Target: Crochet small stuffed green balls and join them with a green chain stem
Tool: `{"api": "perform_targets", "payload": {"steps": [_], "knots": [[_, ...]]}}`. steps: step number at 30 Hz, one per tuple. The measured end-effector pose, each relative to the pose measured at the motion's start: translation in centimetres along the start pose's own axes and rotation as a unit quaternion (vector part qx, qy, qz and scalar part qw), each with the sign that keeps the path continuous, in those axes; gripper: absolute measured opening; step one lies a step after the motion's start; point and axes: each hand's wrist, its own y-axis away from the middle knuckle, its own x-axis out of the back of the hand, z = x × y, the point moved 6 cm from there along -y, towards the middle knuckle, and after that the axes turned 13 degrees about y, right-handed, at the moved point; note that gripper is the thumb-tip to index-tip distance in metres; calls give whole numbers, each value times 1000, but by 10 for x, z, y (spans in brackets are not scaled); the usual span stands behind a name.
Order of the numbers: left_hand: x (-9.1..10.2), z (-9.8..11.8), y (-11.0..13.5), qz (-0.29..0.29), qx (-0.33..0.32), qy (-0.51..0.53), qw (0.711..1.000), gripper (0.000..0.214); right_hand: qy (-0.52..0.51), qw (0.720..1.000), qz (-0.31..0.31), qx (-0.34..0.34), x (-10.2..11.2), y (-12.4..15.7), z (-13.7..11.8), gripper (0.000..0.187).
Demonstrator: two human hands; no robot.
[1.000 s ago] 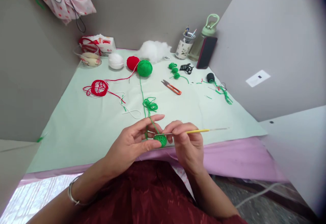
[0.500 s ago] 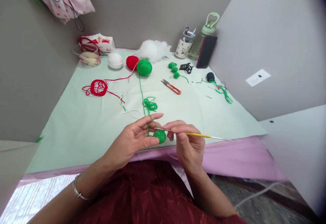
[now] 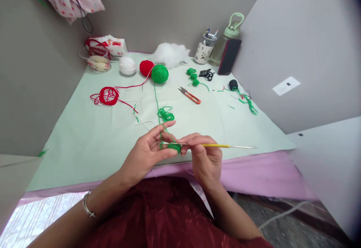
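tabletop (image 3: 81, 139), crochet hook (image 3: 218, 145) crosswise, leftward

I'm viewing this remotely through one head-worn camera, which is looking forward and down from above the lap (image 3: 158, 214). It's sitting near the left hand (image 3: 143, 152) and right hand (image 3: 207, 161), taking in the tabletop (image 3: 84, 142) beyond and reaching to the grey back wall (image 3: 169, 11).

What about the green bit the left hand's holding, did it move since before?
Yes, a little: against the orange scissors, the green bit shifted up and left in view.
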Motion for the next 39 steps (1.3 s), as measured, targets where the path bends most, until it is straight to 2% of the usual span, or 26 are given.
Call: {"api": "perform_targets", "payload": {"steps": [6,11,15,22,28,34,39], "knots": [[-5,8,7,12,-24,-27,999,76,-22,1000,13,-16,3,0,0,14],[-8,14,10,16,-49,-64,997,78,-36,999,-2,-14,3,-1,-2,16],[-7,16,10,16,-67,-100,993,75,-14,1000,-9,13,5,-1,-7,18],[0,16,11,27,-78,-164,983,65,89,990,-44,100,7,1,-20,21],[0,17,10,13,-56,-143,988,60,82,989,-40,116,6,-2,-19,19],[-3,22,10,-13,-39,-135,990,62,50,993,-60,85,9,-5,-16,18],[-4,14,8,-18,-25,-52,998,58,37,995,13,92,3,2,-12,17]]}}
